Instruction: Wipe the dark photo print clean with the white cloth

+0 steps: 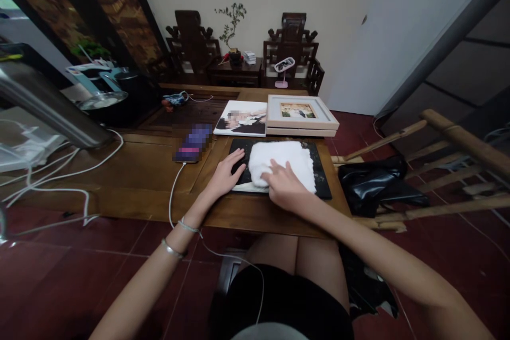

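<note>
A white fluffy towel (265, 154), folded into a thick rough square, lies on a black board (323, 183) at the table's front. My right hand (285, 186) rests on the towel's lower middle, its fingers bent and closed on the cloth. Flat on the left side of the board lies my left hand (225, 174), fingers stretched out and holding nothing. Dark specks mark the board's surface. A pale strip (247, 187) shows under the towel along the board's near edge; what it is I cannot tell.
Behind the board lie a photo book (243, 125) and stacked picture frames (330, 123). A phone (193, 143) on a white cable (171, 196) is to the left. Further left stand a metal container (56, 101) and more cables. A bamboo chair (406, 138) with a black bag (370, 180) is at right.
</note>
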Demonstrator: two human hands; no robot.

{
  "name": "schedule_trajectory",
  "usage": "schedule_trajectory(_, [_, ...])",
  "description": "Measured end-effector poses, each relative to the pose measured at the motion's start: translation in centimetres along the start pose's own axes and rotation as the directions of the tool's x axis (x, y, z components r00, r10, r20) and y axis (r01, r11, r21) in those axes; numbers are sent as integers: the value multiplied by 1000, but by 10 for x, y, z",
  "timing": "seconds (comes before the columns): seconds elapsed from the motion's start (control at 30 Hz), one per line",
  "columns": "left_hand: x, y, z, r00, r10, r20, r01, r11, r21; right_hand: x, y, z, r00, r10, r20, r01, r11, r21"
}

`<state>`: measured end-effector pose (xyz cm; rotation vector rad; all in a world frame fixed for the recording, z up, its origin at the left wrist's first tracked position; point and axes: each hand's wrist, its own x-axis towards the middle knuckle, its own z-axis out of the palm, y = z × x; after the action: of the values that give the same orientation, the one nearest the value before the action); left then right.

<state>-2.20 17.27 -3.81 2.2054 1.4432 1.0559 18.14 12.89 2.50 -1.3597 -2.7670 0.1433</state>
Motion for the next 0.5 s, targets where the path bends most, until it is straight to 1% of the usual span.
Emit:
schedule_trajectory(0.03, [0,0,0,1000,0,4,0,1000,0,-13,-9,5,999,-30,-21,30,1000,-9])
schedule_trajectory(0.07, [0,0,0,1000,0,9,0,1000,0,-24,-16,8,998,-68,-12,68,998,-5])
schedule_trajectory(0.13, [0,0,0,1000,2,20,-2,1000,-2,-41,-29,12,992,-117,50,116,993,21])
schedule_trajectory(0.23, [0,-3,1,1000,7,20,-7,1000,6,-52,-37,11,983,-150,106,145,988,46])
schedule_trajectory(0.33, [0,-6,1,1000,-3,18,3,1000,23,-44,-32,5,983,-171,65,168,984,59])
schedule_trajectory(0.43, [0,-9,2,999,-25,24,24,999,41,-22,-18,-3,993,-118,-8,118,992,46])
schedule_trajectory(0.5, [0,-11,2,999,-33,26,32,999,44,-1,-4,-8,997,-70,-13,71,997,26])
